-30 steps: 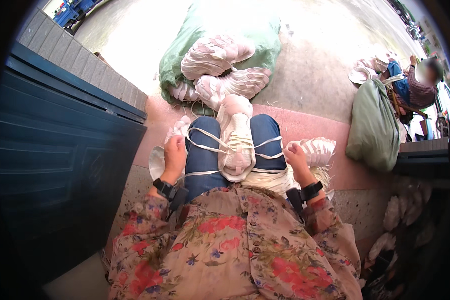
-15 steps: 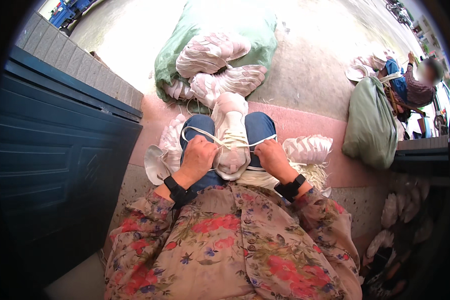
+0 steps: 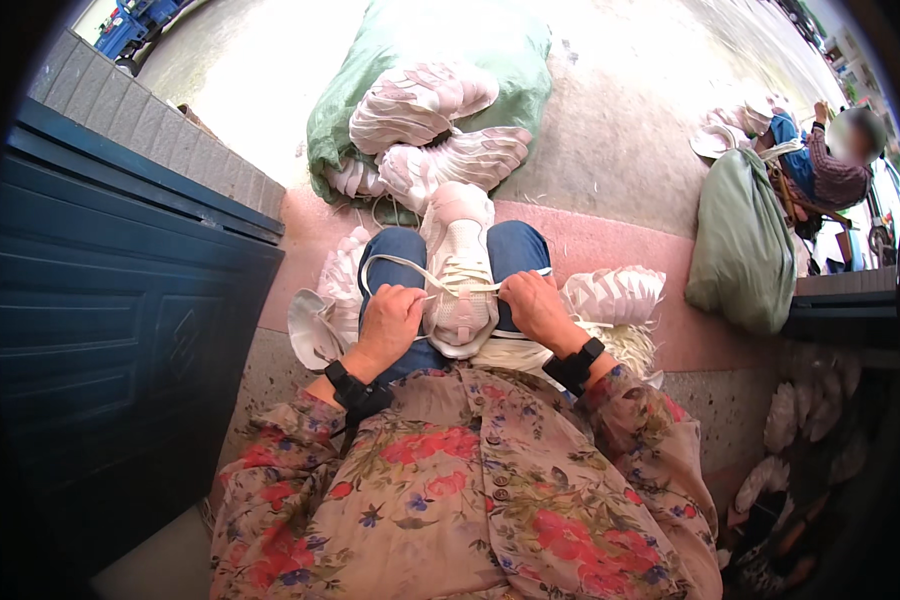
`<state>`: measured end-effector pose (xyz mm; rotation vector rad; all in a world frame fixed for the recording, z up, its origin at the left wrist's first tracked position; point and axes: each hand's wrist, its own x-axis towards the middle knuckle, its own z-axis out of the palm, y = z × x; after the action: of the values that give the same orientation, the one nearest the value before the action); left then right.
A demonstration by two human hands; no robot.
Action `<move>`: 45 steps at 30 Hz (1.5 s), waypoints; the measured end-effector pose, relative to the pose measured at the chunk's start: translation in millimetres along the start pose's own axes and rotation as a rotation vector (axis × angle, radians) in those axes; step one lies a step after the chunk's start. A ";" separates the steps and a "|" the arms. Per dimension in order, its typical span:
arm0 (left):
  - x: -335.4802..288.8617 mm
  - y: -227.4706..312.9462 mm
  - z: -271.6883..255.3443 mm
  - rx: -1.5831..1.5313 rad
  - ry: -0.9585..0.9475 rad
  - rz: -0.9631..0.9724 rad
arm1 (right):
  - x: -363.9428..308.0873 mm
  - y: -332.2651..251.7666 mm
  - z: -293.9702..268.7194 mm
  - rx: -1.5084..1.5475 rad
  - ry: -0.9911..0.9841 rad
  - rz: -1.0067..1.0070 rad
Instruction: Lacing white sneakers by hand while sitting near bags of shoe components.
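Note:
A pale pink-and-white shoe upper (image 3: 458, 248) rests lengthwise between my knees, its lacing area facing up. A cream shoelace (image 3: 448, 284) runs through its eyelets and spreads out to both sides. On the left of the upper, my left hand (image 3: 390, 322) is closed on the lace, which loops up over my left knee. My right hand (image 3: 536, 306) pinches the lace close to the upper's right edge. Both sets of fingertips are partly hidden, seen from the back of the hands.
A green sack (image 3: 450, 40) ahead bears stacked shoe uppers (image 3: 425, 100). More stacked uppers (image 3: 615, 295) lie by my right knee, near a bundle of cream laces (image 3: 625, 345). At left stands a dark blue door (image 3: 120, 310). Far right, a person (image 3: 840, 165) sits behind a full green bag (image 3: 740, 250).
My right hand has moved left, closer to the shoe upper, along the lace. My left hand has shifted only slightly, and the upper stays between my knees.

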<state>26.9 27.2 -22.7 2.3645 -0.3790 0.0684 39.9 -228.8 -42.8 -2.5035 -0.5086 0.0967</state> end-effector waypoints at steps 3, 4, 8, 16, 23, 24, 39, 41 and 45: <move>0.0 1.4 2.5 0.030 -0.006 -0.026 | 5.1 -4.1 3.7 -0.060 0.000 -0.017; 0.4 2.0 3.0 0.046 -0.006 -0.039 | 6.7 -6.5 4.8 -0.089 -0.015 -0.043; 4.1 4.8 4.3 0.136 0.028 0.023 | 10.6 -11.0 2.0 -0.176 -0.019 -0.114; 15.4 12.0 8.4 0.450 -0.045 0.269 | 4.0 -15.9 -2.0 -0.339 0.151 -0.063; 6.7 29.6 2.2 0.518 0.056 0.205 | -5.6 -39.1 -4.7 -0.430 0.069 -0.059; 2.1 32.5 4.8 0.527 0.069 0.238 | -6.4 -40.6 -4.7 -0.442 0.080 -0.078; 3.9 6.6 10.3 0.059 -0.072 -0.041 | 1.2 -31.6 -8.1 -0.270 -0.065 -0.238; 4.7 6.1 9.7 0.047 -0.093 -0.053 | 8.1 -33.6 -12.3 -0.412 -0.216 -0.248; 3.2 4.6 10.8 0.073 -0.081 -0.046 | 14.5 -33.7 -18.2 -0.434 -0.025 -0.359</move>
<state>28.0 15.9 -27.1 2.4521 -0.3656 -0.0356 45.3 -207.2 -8.4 -2.7761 -1.0775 -0.1357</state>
